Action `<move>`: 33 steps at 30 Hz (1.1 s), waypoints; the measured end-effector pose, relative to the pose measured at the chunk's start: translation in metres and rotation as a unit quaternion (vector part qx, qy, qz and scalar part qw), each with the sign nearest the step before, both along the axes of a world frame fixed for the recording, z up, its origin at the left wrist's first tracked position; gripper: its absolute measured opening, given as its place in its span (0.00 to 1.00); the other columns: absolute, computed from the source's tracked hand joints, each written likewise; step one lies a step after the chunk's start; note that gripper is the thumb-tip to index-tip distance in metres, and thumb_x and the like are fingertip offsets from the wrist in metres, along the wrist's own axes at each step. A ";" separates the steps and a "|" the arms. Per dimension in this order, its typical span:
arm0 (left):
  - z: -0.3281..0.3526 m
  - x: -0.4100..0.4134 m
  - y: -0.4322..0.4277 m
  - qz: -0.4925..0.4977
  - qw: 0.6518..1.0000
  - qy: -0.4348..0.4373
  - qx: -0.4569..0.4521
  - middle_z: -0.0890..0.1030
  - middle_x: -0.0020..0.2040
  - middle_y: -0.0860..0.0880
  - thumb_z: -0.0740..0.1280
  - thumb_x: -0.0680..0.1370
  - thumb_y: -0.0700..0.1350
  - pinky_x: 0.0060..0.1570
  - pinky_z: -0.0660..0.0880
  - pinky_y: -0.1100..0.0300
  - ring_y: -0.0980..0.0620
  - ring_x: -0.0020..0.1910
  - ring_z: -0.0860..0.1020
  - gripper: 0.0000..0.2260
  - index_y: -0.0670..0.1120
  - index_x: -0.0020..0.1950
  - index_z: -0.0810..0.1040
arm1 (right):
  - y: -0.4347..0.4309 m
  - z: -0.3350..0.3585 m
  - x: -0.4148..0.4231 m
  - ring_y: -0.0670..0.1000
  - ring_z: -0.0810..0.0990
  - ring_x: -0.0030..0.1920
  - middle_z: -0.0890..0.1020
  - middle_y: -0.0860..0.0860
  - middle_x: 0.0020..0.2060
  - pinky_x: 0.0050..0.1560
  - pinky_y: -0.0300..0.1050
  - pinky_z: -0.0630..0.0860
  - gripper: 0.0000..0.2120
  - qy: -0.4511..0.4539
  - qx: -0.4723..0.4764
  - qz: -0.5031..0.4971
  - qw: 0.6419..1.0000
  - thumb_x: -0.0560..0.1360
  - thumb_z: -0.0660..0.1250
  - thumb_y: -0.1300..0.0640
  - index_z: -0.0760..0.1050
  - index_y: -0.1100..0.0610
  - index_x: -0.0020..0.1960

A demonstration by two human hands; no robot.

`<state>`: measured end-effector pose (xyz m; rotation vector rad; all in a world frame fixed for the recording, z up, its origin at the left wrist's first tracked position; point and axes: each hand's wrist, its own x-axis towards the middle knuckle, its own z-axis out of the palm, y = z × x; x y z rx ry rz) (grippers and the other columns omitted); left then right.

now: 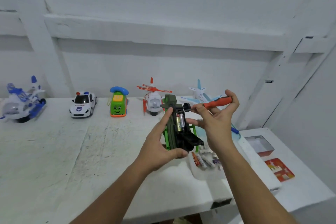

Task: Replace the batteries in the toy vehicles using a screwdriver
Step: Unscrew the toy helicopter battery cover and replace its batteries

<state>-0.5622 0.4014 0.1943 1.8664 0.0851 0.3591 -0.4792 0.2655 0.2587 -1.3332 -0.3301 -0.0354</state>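
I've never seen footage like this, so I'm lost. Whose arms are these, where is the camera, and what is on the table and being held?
There is no machine here. One camera on a person's head looks down at their two bare hands. The left hand grips a dark green toy turned belly up. Its battery slot is open, with batteries inside. The right hand holds an orange screwdriver, its tip close to the toy. On the white table, along the wall, stand a blue helicopter, a police car, a smiling green toy, a red helicopter and a plane. Loose batteries lie at lower right.
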 end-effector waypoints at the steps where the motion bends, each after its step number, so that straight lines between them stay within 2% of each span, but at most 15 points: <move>1: 0.001 0.004 -0.005 0.000 1.000 0.001 0.001 0.65 0.70 0.67 0.80 0.61 0.43 0.56 0.79 0.48 0.54 0.70 0.70 0.53 0.78 0.70 0.52 | -0.005 0.001 0.005 0.54 0.85 0.46 0.81 0.60 0.45 0.41 0.54 0.83 0.33 -0.006 -0.002 0.004 1.000 0.77 0.66 0.70 0.54 0.42 0.66; 4: 0.003 0.016 -0.019 0.006 1.000 0.005 0.003 0.65 0.71 0.66 0.81 0.61 0.44 0.60 0.76 0.44 0.54 0.71 0.67 0.53 0.78 0.70 0.52 | -0.018 0.001 0.019 0.54 0.85 0.46 0.80 0.60 0.46 0.40 0.53 0.83 0.32 -0.014 -0.006 0.014 1.000 0.76 0.65 0.71 0.54 0.43 0.65; 8: 0.002 0.029 -0.034 0.011 1.000 0.010 0.009 0.63 0.68 0.71 0.82 0.61 0.43 0.64 0.74 0.44 0.57 0.72 0.65 0.53 0.78 0.70 0.53 | -0.033 -0.001 0.035 0.54 0.85 0.46 0.79 0.62 0.48 0.39 0.51 0.83 0.32 0.002 -0.013 0.027 1.000 0.76 0.64 0.72 0.53 0.44 0.66; 13: 0.001 0.039 -0.050 0.022 0.999 0.013 0.031 0.65 0.71 0.65 0.82 0.62 0.48 0.67 0.71 0.43 0.58 0.72 0.65 0.52 0.78 0.70 0.53 | -0.050 -0.007 0.050 0.57 0.85 0.45 0.78 0.67 0.51 0.43 0.60 0.83 0.34 0.055 0.025 0.033 0.998 0.76 0.64 0.72 0.52 0.45 0.68; 15: 0.001 0.043 -0.056 0.019 0.998 0.015 0.051 0.66 0.66 0.71 0.82 0.62 0.48 0.68 0.70 0.49 0.68 0.67 0.65 0.51 0.79 0.69 0.52 | -0.058 -0.008 0.054 0.57 0.85 0.45 0.78 0.67 0.51 0.44 0.63 0.82 0.34 0.067 0.041 0.040 0.996 0.76 0.64 0.72 0.52 0.45 0.67; 16: 0.000 0.044 -0.058 0.017 0.998 0.012 0.061 0.66 0.62 0.75 0.82 0.62 0.49 0.68 0.69 0.55 0.74 0.64 0.64 0.51 0.79 0.69 0.52 | -0.062 -0.009 0.055 0.57 0.84 0.45 0.78 0.66 0.51 0.44 0.63 0.82 0.34 0.072 0.045 0.043 0.995 0.76 0.64 0.73 0.53 0.45 0.67; 18: -0.001 0.046 -0.062 0.017 0.997 0.004 0.078 0.65 0.59 0.77 0.82 0.63 0.49 0.63 0.65 0.69 0.82 0.59 0.61 0.51 0.80 0.68 0.51 | -0.069 -0.008 0.058 0.57 0.84 0.46 0.79 0.64 0.48 0.44 0.63 0.82 0.34 0.079 0.053 0.045 0.994 0.76 0.64 0.73 0.53 0.44 0.67; 20: 0.000 0.046 -0.066 0.019 0.996 0.001 0.092 0.63 0.58 0.77 0.82 0.63 0.49 0.55 0.59 0.80 0.85 0.57 0.59 0.51 0.79 0.66 0.49 | -0.077 -0.008 0.061 0.58 0.84 0.46 0.80 0.63 0.46 0.44 0.62 0.82 0.34 0.089 0.063 0.045 0.993 0.75 0.64 0.73 0.54 0.43 0.66; 23: -0.001 0.046 -0.069 0.019 0.994 0.001 0.107 0.62 0.59 0.76 0.81 0.64 0.49 0.51 0.57 0.84 0.85 0.58 0.58 0.51 0.80 0.66 0.48 | -0.089 -0.009 0.061 0.58 0.84 0.46 0.78 0.65 0.47 0.45 0.63 0.81 0.35 0.095 0.072 0.042 0.992 0.75 0.64 0.73 0.54 0.43 0.67; 29: -0.003 0.047 -0.075 0.016 0.991 0.008 0.135 0.62 0.60 0.73 0.81 0.64 0.49 0.51 0.59 0.82 0.83 0.58 0.58 0.51 0.80 0.66 0.48 | -0.121 -0.020 0.059 0.61 0.83 0.44 0.77 0.63 0.42 0.44 0.62 0.81 0.34 0.122 0.079 0.023 0.989 0.75 0.62 0.73 0.56 0.44 0.69; 31: -0.004 0.047 -0.076 0.021 0.990 0.009 0.138 0.62 0.62 0.72 0.81 0.63 0.49 0.51 0.59 0.81 0.79 0.59 0.61 0.51 0.81 0.66 0.48 | -0.131 -0.026 0.058 0.61 0.83 0.43 0.80 0.60 0.37 0.43 0.61 0.82 0.31 0.132 0.081 0.006 0.988 0.77 0.62 0.71 0.57 0.45 0.69; 33: -0.006 0.047 -0.076 0.024 0.990 0.010 0.137 0.63 0.62 0.70 0.81 0.63 0.49 0.51 0.60 0.81 0.77 0.60 0.62 0.51 0.82 0.66 0.49 | -0.138 -0.031 0.056 0.61 0.82 0.40 0.80 0.58 0.33 0.42 0.59 0.83 0.24 0.138 0.093 -0.007 0.986 0.79 0.61 0.66 0.59 0.45 0.67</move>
